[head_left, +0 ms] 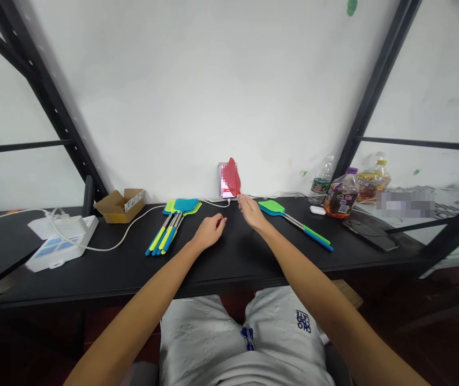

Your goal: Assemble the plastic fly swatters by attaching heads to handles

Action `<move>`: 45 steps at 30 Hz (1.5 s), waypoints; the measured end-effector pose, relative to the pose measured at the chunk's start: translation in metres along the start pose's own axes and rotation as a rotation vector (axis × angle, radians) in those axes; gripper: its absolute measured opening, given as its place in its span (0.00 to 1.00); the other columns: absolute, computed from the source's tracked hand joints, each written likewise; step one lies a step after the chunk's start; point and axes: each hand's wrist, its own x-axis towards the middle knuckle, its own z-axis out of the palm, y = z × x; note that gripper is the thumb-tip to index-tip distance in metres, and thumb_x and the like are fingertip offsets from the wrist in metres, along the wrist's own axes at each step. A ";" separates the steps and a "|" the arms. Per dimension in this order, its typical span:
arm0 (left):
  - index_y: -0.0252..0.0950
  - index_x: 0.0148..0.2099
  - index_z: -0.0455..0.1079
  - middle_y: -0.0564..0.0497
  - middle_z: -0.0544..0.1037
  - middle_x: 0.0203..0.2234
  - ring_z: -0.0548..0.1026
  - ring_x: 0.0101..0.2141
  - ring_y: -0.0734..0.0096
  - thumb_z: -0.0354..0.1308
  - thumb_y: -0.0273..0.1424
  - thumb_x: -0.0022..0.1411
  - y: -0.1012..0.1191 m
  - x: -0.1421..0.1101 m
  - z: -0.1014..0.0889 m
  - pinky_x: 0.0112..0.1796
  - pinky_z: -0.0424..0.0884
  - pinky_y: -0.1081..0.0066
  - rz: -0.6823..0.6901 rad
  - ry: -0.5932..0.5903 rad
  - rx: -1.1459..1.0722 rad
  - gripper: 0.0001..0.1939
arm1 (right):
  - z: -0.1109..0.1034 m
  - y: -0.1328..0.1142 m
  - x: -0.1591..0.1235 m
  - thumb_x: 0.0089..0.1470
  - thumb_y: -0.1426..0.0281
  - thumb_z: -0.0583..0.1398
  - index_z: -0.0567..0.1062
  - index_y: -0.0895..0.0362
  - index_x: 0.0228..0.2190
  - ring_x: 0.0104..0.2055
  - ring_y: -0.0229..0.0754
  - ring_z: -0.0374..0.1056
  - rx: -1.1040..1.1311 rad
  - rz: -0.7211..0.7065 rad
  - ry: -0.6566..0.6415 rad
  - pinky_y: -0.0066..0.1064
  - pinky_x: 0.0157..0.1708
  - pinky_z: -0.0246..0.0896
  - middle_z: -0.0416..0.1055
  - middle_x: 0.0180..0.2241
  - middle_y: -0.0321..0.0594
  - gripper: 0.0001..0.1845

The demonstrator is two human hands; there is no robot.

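Observation:
A red fly swatter [231,178] is upright in my right hand [250,211], whose fingers close around it just below the paddle. Its paddle overlaps a lit phone [224,182] leaning against the wall. My left hand [209,232] rests low over the black table with curled fingers. A small bit of red shows by its thumb, but what it belongs to is hidden. Left of that hand lies a bunch of several blue and yellow-green fly swatters [173,228]. Beyond my right hand lie a green and a blue fly swatter [293,219], side by side.
On the black table [229,271] stand an open cardboard box [120,206] and a white power strip [62,244] with cables at left. At right are a water bottle [321,179], drink bottles [341,195], a white earbud case [317,210] and a dark phone [369,235]. Black metal posts flank the table.

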 end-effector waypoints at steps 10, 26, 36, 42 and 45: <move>0.39 0.30 0.62 0.49 0.72 0.25 0.70 0.29 0.65 0.41 0.39 0.68 -0.016 0.005 -0.004 0.30 0.56 0.69 -0.307 0.346 -0.017 0.17 | -0.018 0.025 0.010 0.53 0.64 0.64 0.67 0.55 0.14 0.19 0.35 0.48 -0.668 -0.119 -0.140 0.28 0.23 0.36 0.60 0.15 0.33 0.20; 0.39 0.28 0.61 0.51 0.70 0.23 0.67 0.27 0.67 0.50 0.40 0.62 -0.030 0.011 -0.005 0.30 0.57 0.69 -0.490 0.354 -0.059 0.13 | -0.021 0.023 0.004 0.59 0.67 0.57 0.71 0.56 0.22 0.27 0.39 0.64 -0.934 -0.039 -0.471 0.27 0.28 0.50 0.73 0.26 0.39 0.15; 0.38 0.31 0.66 0.50 0.72 0.24 0.70 0.28 0.66 0.50 0.39 0.62 -0.033 0.012 -0.002 0.31 0.60 0.69 -0.494 0.332 0.007 0.12 | -0.023 0.026 0.008 0.66 0.62 0.44 0.76 0.58 0.38 0.47 0.47 0.70 -1.210 -0.006 -0.595 0.29 0.43 0.59 0.75 0.46 0.48 0.23; 0.38 0.32 0.66 0.50 0.72 0.24 0.70 0.29 0.65 0.50 0.39 0.62 -0.034 0.012 -0.002 0.32 0.60 0.69 -0.488 0.335 0.005 0.12 | -0.023 0.022 0.008 0.66 0.61 0.46 0.77 0.57 0.35 0.45 0.45 0.71 -1.207 0.015 -0.569 0.26 0.40 0.58 0.76 0.44 0.46 0.23; 0.38 0.31 0.65 0.49 0.72 0.24 0.70 0.29 0.64 0.50 0.40 0.62 -0.034 0.012 -0.002 0.32 0.60 0.69 -0.489 0.337 0.007 0.12 | -0.023 0.020 0.007 0.66 0.60 0.46 0.78 0.58 0.35 0.43 0.45 0.72 -1.214 0.030 -0.557 0.26 0.39 0.58 0.77 0.42 0.46 0.24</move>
